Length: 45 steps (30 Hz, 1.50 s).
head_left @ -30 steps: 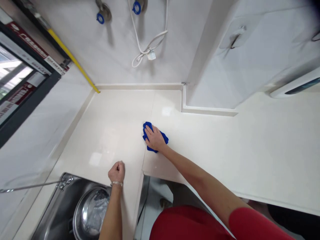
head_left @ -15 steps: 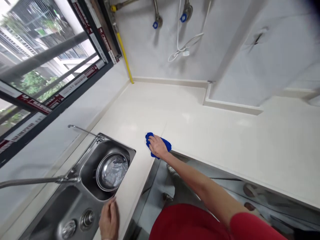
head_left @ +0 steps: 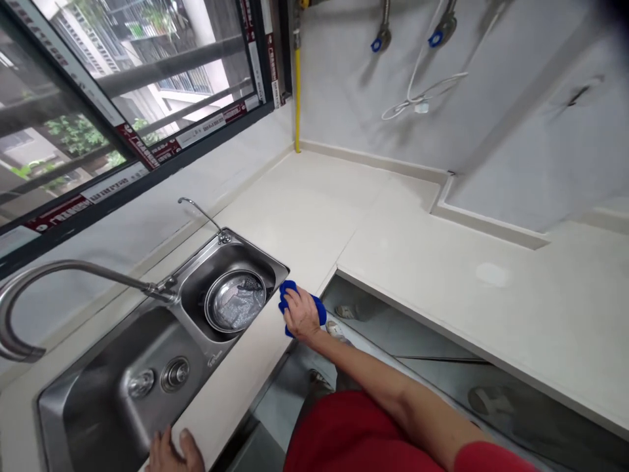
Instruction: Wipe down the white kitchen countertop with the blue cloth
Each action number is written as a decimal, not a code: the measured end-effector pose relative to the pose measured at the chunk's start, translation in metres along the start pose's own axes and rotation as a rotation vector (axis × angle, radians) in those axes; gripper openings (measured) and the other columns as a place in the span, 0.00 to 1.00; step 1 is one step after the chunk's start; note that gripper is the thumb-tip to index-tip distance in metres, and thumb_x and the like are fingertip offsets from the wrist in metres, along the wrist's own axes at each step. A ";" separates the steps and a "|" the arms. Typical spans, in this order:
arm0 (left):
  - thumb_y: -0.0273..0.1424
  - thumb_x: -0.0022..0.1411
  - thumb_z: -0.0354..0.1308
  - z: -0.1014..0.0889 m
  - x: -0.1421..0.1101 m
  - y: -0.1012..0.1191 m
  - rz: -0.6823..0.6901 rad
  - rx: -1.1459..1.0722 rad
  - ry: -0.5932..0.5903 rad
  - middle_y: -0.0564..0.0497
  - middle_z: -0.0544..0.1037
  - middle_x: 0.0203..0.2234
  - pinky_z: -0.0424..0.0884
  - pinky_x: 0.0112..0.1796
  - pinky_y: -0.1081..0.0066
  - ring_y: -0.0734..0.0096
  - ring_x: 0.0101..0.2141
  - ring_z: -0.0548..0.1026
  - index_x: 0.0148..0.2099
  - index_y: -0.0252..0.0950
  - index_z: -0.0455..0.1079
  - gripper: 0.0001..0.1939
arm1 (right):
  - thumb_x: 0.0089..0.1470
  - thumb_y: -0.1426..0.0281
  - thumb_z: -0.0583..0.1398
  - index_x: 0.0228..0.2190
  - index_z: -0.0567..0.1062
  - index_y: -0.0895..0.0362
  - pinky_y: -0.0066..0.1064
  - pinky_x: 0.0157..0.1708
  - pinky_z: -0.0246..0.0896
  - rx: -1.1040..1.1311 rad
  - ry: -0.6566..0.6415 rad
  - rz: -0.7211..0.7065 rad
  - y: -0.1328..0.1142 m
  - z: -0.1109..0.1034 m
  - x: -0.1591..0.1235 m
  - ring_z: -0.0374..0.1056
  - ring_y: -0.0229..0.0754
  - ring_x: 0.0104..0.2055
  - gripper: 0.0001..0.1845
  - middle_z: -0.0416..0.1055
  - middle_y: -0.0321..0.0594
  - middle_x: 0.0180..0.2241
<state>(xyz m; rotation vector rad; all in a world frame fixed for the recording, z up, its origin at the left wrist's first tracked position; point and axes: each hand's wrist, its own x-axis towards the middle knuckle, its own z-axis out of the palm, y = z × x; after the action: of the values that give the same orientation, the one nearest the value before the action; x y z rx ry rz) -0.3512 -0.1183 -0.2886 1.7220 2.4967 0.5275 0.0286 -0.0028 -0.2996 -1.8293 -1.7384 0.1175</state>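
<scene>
My right hand (head_left: 301, 316) is closed around a crumpled bright-blue microfibre cloth (head_left: 318, 309), with the fingers (head_left: 293, 303) bunching it against the cream stone tabletop (head_left: 491, 314), right at the edge. Just beside my fingers is a stainless-steel double sink (head_left: 255, 246), with a round perforated steel strainer bowl (head_left: 234, 303) in the small basin. My left hand (head_left: 170, 452) is open and empty at the tabletop's front edge. Tip: keep the cloth folded under your fingers and press evenly, so it hugs the edge.
</scene>
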 end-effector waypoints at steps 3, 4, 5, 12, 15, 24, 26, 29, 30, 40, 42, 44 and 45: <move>0.50 0.65 0.35 0.001 -0.004 0.005 -0.012 -0.023 0.027 0.26 0.68 0.61 0.57 0.64 0.42 0.41 0.65 0.62 0.61 0.26 0.65 0.39 | 0.59 0.68 0.54 0.56 0.71 0.61 0.54 0.65 0.49 0.044 -0.032 -0.167 -0.031 0.013 -0.028 0.52 0.58 0.66 0.25 0.65 0.50 0.62; 0.50 0.66 0.35 0.000 -0.006 0.007 -0.019 -0.031 0.032 0.26 0.68 0.61 0.56 0.64 0.44 0.42 0.65 0.62 0.61 0.24 0.66 0.39 | 0.58 0.67 0.55 0.56 0.71 0.61 0.55 0.65 0.50 0.058 -0.051 -0.241 -0.041 0.017 -0.037 0.53 0.59 0.66 0.25 0.65 0.50 0.61; 0.50 0.66 0.34 -0.001 -0.007 0.008 -0.025 -0.042 0.035 0.26 0.69 0.60 0.56 0.65 0.45 0.43 0.65 0.63 0.61 0.23 0.66 0.39 | 0.58 0.67 0.56 0.56 0.71 0.61 0.55 0.64 0.51 0.070 -0.078 -0.318 -0.051 0.020 -0.046 0.53 0.60 0.65 0.25 0.66 0.51 0.60; 0.47 0.68 0.35 -0.002 -0.012 0.003 -0.057 -0.084 0.065 0.29 0.71 0.60 0.53 0.67 0.48 0.47 0.64 0.63 0.60 0.23 0.68 0.37 | 0.59 0.62 0.58 0.58 0.67 0.64 0.57 0.63 0.53 0.118 -0.317 -0.840 -0.087 0.024 -0.074 0.52 0.64 0.66 0.30 0.65 0.55 0.58; 0.46 0.67 0.36 0.003 -0.013 0.000 -0.051 -0.096 0.087 0.30 0.71 0.60 0.55 0.66 0.47 0.48 0.64 0.63 0.59 0.24 0.69 0.36 | 0.61 0.58 0.57 0.64 0.61 0.58 0.58 0.61 0.54 0.102 -0.332 -0.981 -0.077 0.019 -0.071 0.52 0.64 0.66 0.33 0.64 0.53 0.59; 0.44 0.67 0.37 0.010 -0.016 -0.002 -0.049 -0.050 0.159 0.33 0.73 0.59 0.56 0.66 0.49 0.51 0.63 0.66 0.58 0.27 0.70 0.33 | 0.64 0.71 0.56 0.61 0.65 0.46 0.52 0.63 0.54 -0.074 -0.246 -1.209 -0.011 0.010 -0.049 0.55 0.53 0.66 0.25 0.64 0.43 0.62; 0.43 0.67 0.37 0.012 -0.016 -0.003 -0.036 -0.040 0.169 0.33 0.74 0.58 0.56 0.65 0.49 0.51 0.62 0.67 0.58 0.27 0.70 0.32 | 0.65 0.68 0.57 0.61 0.66 0.45 0.52 0.63 0.54 -0.105 -0.275 -1.160 0.009 0.002 -0.034 0.55 0.53 0.66 0.24 0.65 0.42 0.62; 0.43 0.67 0.37 0.014 -0.016 -0.004 -0.009 -0.023 0.192 0.32 0.74 0.58 0.57 0.65 0.49 0.50 0.62 0.67 0.58 0.27 0.69 0.32 | 0.63 0.60 0.60 0.62 0.65 0.47 0.55 0.62 0.54 -0.119 -0.351 -1.111 0.040 -0.016 -0.007 0.54 0.55 0.66 0.28 0.64 0.46 0.63; 0.43 0.67 0.37 0.014 -0.016 -0.004 -0.001 -0.017 0.199 0.32 0.74 0.58 0.57 0.65 0.49 0.50 0.62 0.67 0.58 0.27 0.69 0.32 | 0.62 0.58 0.61 0.62 0.65 0.48 0.56 0.62 0.54 -0.121 -0.374 -1.101 0.050 -0.022 0.003 0.53 0.56 0.67 0.30 0.63 0.48 0.63; 0.38 0.65 0.40 0.016 -0.015 -0.001 0.013 0.015 0.218 0.32 0.74 0.57 0.58 0.64 0.48 0.50 0.63 0.66 0.58 0.29 0.69 0.28 | 0.59 0.59 0.63 0.62 0.67 0.51 0.54 0.64 0.52 -0.283 -0.432 -0.955 0.138 -0.070 0.065 0.54 0.55 0.66 0.31 0.61 0.50 0.65; 0.38 0.65 0.41 0.016 -0.015 0.000 0.010 0.017 0.222 0.32 0.74 0.57 0.58 0.65 0.48 0.50 0.63 0.66 0.58 0.29 0.69 0.28 | 0.59 0.59 0.63 0.62 0.66 0.51 0.54 0.64 0.51 -0.312 -0.432 -0.923 0.150 -0.075 0.073 0.54 0.55 0.66 0.32 0.60 0.50 0.65; 0.39 0.66 0.39 0.014 -0.014 0.001 0.018 0.020 0.222 0.31 0.74 0.56 0.58 0.64 0.48 0.49 0.62 0.67 0.57 0.27 0.69 0.29 | 0.58 0.59 0.63 0.63 0.65 0.51 0.54 0.65 0.50 -0.324 -0.439 -0.899 0.159 -0.078 0.077 0.54 0.55 0.66 0.33 0.60 0.50 0.65; 0.39 0.66 0.39 0.013 -0.014 0.002 0.022 0.023 0.219 0.30 0.74 0.56 0.58 0.64 0.48 0.48 0.62 0.67 0.57 0.26 0.69 0.29 | 0.58 0.59 0.63 0.63 0.65 0.50 0.54 0.65 0.50 -0.328 -0.442 -0.886 0.162 -0.078 0.078 0.54 0.55 0.66 0.33 0.60 0.50 0.65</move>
<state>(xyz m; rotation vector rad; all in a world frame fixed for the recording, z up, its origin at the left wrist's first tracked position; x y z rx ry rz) -0.3406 -0.1276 -0.3026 1.7920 2.6399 0.7298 0.2172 0.0485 -0.2869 -1.1036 -2.8632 -0.1439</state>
